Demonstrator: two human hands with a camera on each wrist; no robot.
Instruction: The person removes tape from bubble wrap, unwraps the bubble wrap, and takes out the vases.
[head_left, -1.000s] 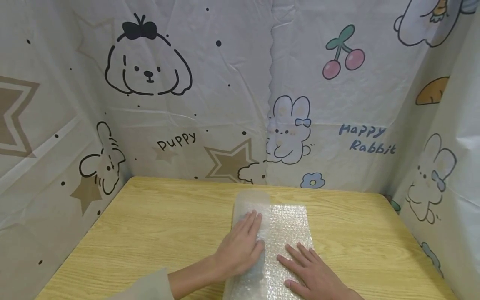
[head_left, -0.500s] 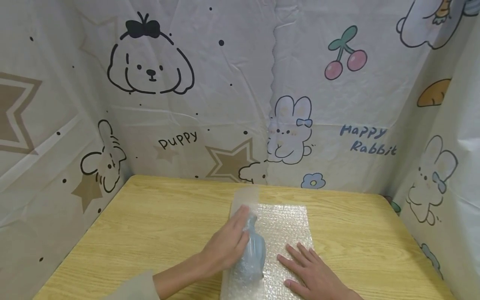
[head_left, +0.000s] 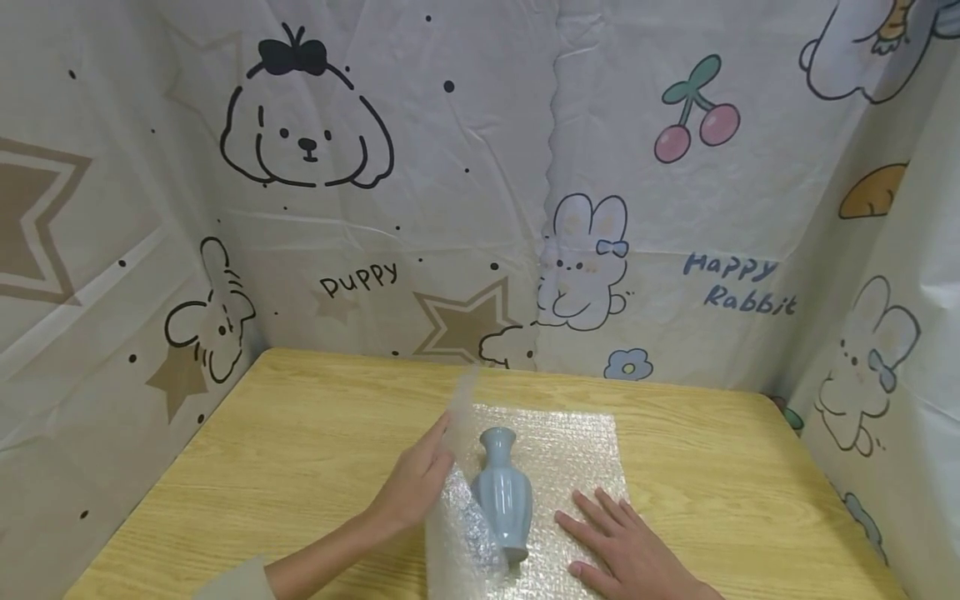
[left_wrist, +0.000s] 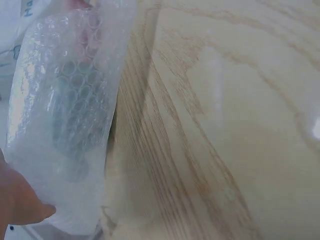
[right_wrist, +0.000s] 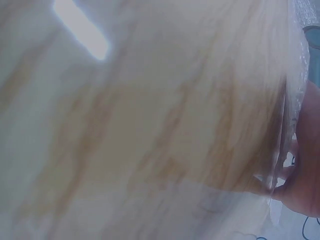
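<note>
Bubble-wrap flap [head_left: 472, 533]: swung leftward with the left hand [head_left: 411, 487] since the earlier frames; the vase [head_left: 504, 500] now shows uncovered.
Vase: pale blue, lying on its side on the bubble wrap [head_left: 573, 446], mouth away from the person.
Left hand: grips the flap's edge, thumb against it.
Right hand [head_left: 628, 546]: grasping nothing, fingers spread, resting on the bubble wrap beside the vase.
Worktop [head_left: 315, 433]: wood-grained, beneath the bubble wrap.
</note>
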